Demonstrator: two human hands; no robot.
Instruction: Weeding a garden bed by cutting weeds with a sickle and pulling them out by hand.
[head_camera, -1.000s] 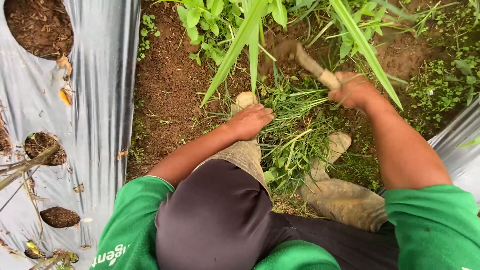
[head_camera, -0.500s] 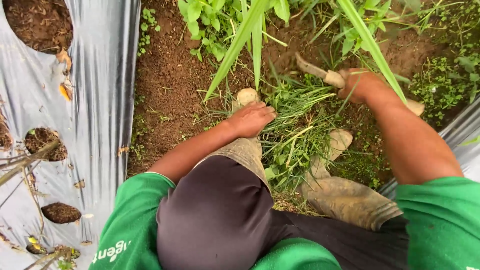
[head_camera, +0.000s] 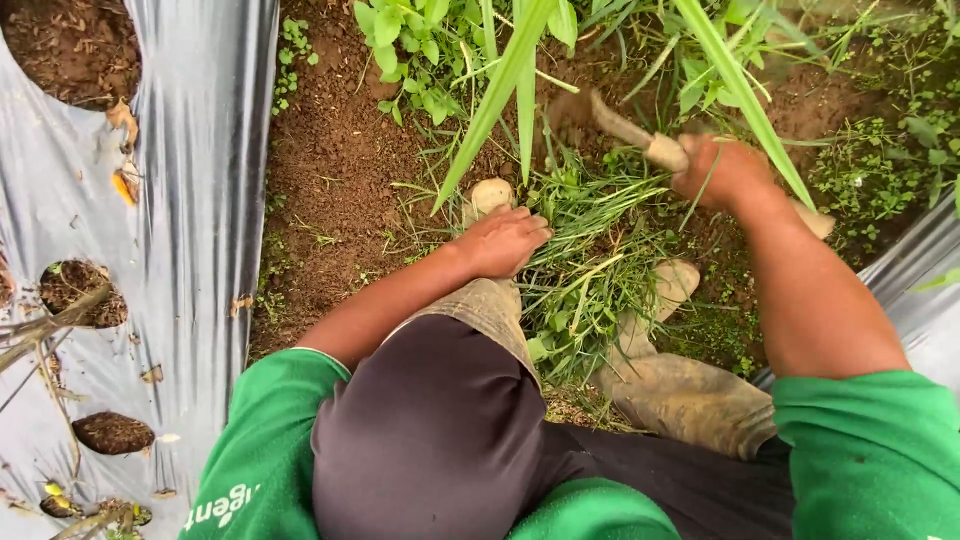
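Right hand (head_camera: 728, 170) grips the wooden-handled hoe (head_camera: 625, 130) at 1 o'clock, left hand (head_camera: 505, 240) flat on cut grass (head_camera: 590, 270); weeds (head_camera: 420, 50) at 12 o'clock uncleared.

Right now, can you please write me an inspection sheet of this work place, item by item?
Surface: bare brown soil between two strips of silver plastic mulch sheet.
Job's things: a wooden-handled digging tool, blade blurred; a clump of cut grass.
Clutter: dry leaves on the sheet; planting holes.
Hands: right hand shut on the tool handle; left hand pressing on the grass, whether it grips cannot be told.
Cables: nothing seen.
Surroundings: leafy weeds, long green blades, muddy boots.
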